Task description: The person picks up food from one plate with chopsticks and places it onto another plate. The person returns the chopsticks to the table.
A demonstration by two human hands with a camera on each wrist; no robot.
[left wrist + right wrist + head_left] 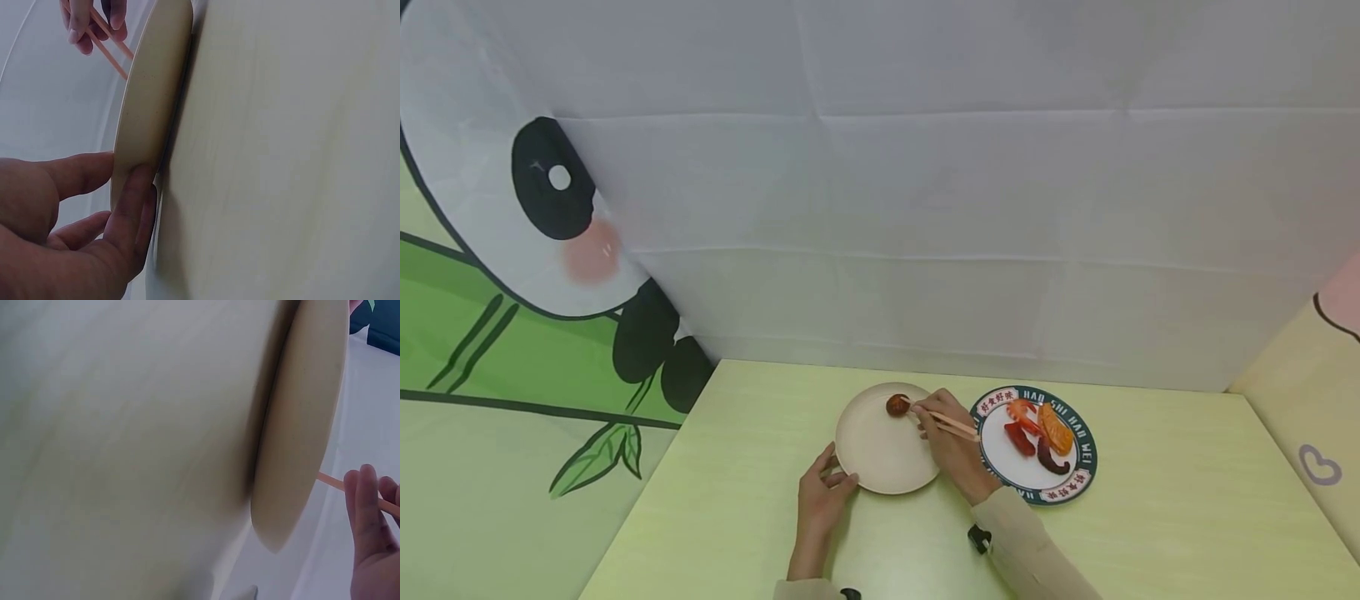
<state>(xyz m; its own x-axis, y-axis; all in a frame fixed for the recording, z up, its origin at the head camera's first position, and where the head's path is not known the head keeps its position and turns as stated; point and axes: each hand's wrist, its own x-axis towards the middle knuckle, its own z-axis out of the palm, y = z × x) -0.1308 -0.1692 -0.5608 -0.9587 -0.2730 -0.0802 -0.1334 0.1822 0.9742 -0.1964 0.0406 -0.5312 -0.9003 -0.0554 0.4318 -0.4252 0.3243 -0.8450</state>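
Observation:
My right hand (951, 442) holds a pair of light wooden chopsticks (953, 424) over the right side of a plain beige plate (887, 458). The chopstick tips meet a small round brown food piece (897, 406) near the plate's far edge. At the near left rim, my left hand (823, 496) grips the plate. In the left wrist view, its fingers (134, 194) lie along the plate's outer wall, with another digit at the rim. From the right wrist, the plate's side (300, 425) hides the food, and one chopstick (331, 481) runs behind its rim.
To the right stands a white plate with a dark lettered rim (1086, 450), partly behind my right hand. On it lie an orange-and-white shrimp (1024, 415), an orange piece (1056, 429), a red piece (1018, 439) and a dark curved piece (1051, 458). A white sheet (925, 308) rises behind the table.

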